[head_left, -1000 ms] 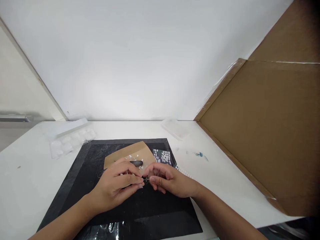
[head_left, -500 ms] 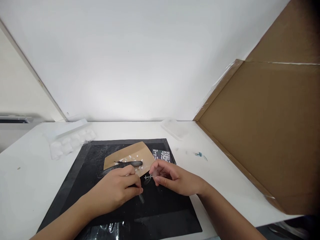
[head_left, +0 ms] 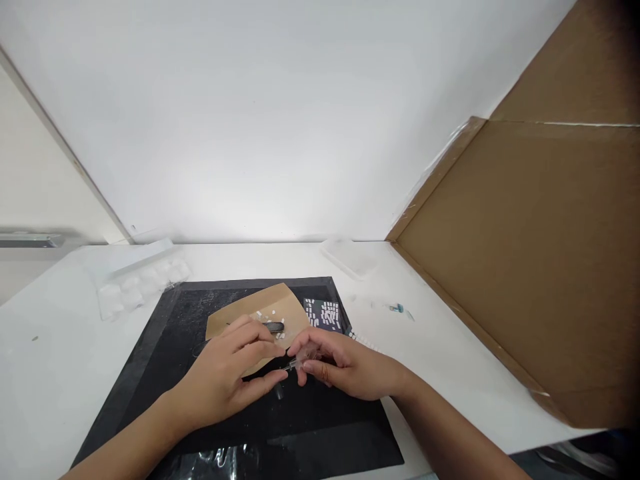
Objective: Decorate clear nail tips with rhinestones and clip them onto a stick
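My right hand (head_left: 345, 363) is closed around a small clear plastic piece (head_left: 309, 353) with a thin stem and crossbars, whose exact kind I cannot make out. The stem points left towards my left hand (head_left: 233, 367). There the thumb and forefinger are parted, close to the stem's tip; whether they touch it I cannot tell. Below the fingertips a small translucent sliver (head_left: 279, 392) lies on the black mat (head_left: 320, 427). Behind my left hand a brown paper sheet (head_left: 280, 298) carries small white chips (head_left: 281, 335) and a dark strip (head_left: 275, 327), mostly hidden by that hand.
A dark card with white tiles (head_left: 323, 313) lies at the mat's upper right, with more white bits (head_left: 363, 340) beside it. Clear plastic trays (head_left: 140, 283) stand at back left. A small blue-tipped item (head_left: 397, 308) lies on the white table. Cardboard (head_left: 525, 267) walls the right.
My left hand has opened its pinch and risen slightly, covering more of the dark strip. My right hand has shifted slightly left and down with the clear piece, bringing the stem near the left fingertips.
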Tool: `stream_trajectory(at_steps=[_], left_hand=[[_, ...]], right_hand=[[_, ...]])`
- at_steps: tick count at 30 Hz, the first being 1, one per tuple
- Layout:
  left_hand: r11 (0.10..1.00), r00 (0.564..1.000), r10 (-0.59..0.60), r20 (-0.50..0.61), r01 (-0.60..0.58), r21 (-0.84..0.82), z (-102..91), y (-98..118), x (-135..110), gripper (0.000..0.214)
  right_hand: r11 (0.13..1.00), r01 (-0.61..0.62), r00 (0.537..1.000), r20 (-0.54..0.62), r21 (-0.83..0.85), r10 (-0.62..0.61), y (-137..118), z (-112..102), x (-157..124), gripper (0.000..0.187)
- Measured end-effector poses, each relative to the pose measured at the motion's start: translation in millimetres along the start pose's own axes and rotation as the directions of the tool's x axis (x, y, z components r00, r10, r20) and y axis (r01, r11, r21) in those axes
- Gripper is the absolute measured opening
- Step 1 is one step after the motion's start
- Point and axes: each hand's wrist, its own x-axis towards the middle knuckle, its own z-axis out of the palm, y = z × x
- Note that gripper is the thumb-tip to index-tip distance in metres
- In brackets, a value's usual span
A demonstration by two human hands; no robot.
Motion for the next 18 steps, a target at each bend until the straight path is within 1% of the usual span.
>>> stream_trajectory(at_steps=[3,6,9,11,13,18], left_hand=[[1.000,0.999,0.007,0.047,-0.006,-0.024,2.7,1,0,0.030],[0.997,0.997,0.042,0.060,-0.038,-0.062,6.2,-1,-1,0.028],[0.995,0.997,0.056,0.049,-0.052,-0.088,8.5,-2,-2,0.023],[0.995,0.998,0.050,0.036,-0.047,-0.092,9.0,-3,-2,0.019],[0.995,0.999,0.044,0.024,-0.042,-0.089,9.2,-2,-2,0.017],[0.997,1.000,0.021,-0.002,-0.021,-0.077,9.7,0,-1,0.015]], right_hand=[[0.997,0.007,1.000,-0.011,0.073,-0.006,1,2,1,0.027],[0.986,0.037,0.999,-0.019,0.164,-0.034,4,4,3,0.027],[0.971,0.065,0.998,0.000,0.230,-0.067,7,4,3,0.035],[0.977,0.057,0.998,0.028,0.205,-0.064,7,3,3,0.044],[0.989,0.048,0.998,0.034,0.139,-0.054,7,2,2,0.046],[0.998,0.056,0.996,-0.069,0.001,-0.056,11,0,4,0.033]])
